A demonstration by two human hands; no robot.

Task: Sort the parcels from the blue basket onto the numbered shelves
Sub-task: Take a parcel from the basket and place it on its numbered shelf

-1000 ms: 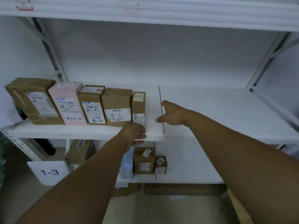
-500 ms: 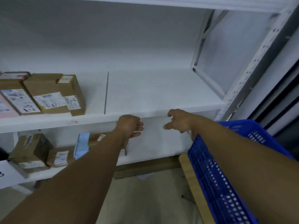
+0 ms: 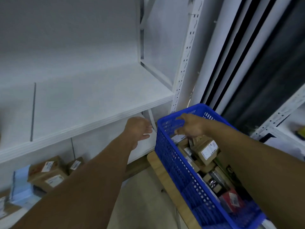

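Note:
A blue perforated basket (image 3: 171,159) stands at the lower right on a wooden board, filled with several parcels, mostly brown cardboard boxes with white labels. One brown box (image 3: 206,150) lies on top near the far end. My right hand (image 3: 191,126) hovers over the basket's far end with fingers spread, holding nothing. My left hand (image 3: 137,128) hangs just left of the basket, below the white shelf (image 3: 85,103), fingers loosely curled and empty.
On the lower shelf at the left stand brown parcels (image 3: 47,172) and a light blue package (image 3: 21,184). A white perforated upright (image 3: 186,55) rises behind the basket. A wooden board (image 3: 166,180) sits under the basket. Dark vertical panels fill the right.
The view has swung right from the shelved parcels to the basket. Both hands have left the shelf edge; my right hand now reaches over the basket's parcels.

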